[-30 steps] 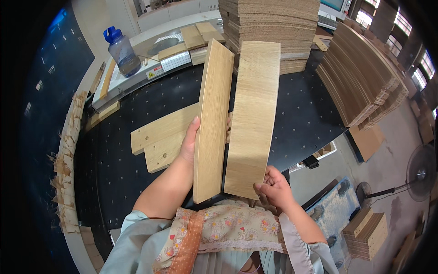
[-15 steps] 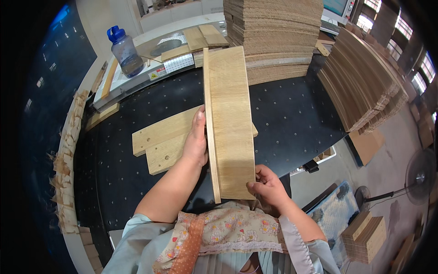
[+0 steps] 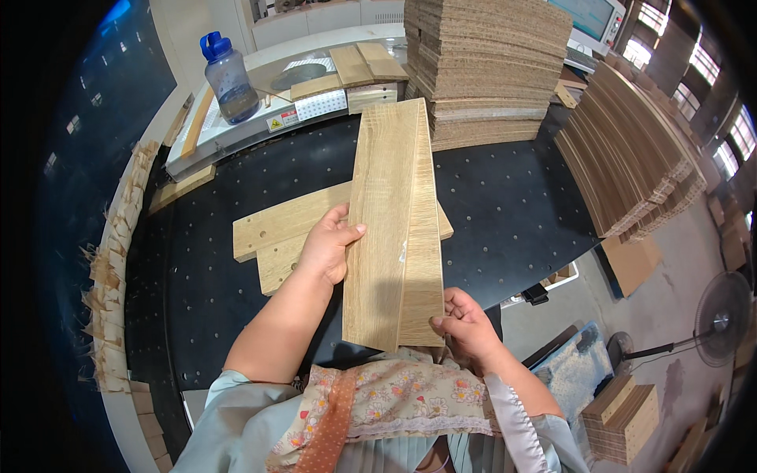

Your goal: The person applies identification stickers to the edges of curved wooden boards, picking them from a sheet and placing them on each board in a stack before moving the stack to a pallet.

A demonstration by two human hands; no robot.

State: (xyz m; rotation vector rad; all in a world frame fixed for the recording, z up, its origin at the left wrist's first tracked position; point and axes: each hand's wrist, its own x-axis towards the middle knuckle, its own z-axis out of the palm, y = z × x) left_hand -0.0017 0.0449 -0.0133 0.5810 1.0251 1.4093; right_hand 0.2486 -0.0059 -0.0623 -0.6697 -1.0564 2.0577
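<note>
Two long wood-grain boards are held up lengthwise in front of me, overlapping each other. My left hand (image 3: 330, 243) grips the left board (image 3: 380, 197) by its left edge, thumb on its face. A small white mark shows near that board's right edge. Behind it, the right board (image 3: 423, 307) shows as a narrowing strip. My right hand (image 3: 467, 323) pinches the right board's near right edge, thumb in front. Beneath them, drilled wooden boards (image 3: 276, 229) lie overlapping on the black table (image 3: 489, 260), partly hidden by my left arm and the held boards.
A tall stack of brown boards (image 3: 489, 71) stands at the back, more stacked panels (image 3: 631, 150) at the right. At the back left, a blue-lidded bottle (image 3: 234, 91) stands on a machine ledge beside short wooden pieces (image 3: 351, 67). A fan (image 3: 721, 319) stands at the right.
The left board has turned from nearly edge-on to showing its broad face, now covering part of the right board. My left thumb has come onto its face; the right hand has hardly moved.
</note>
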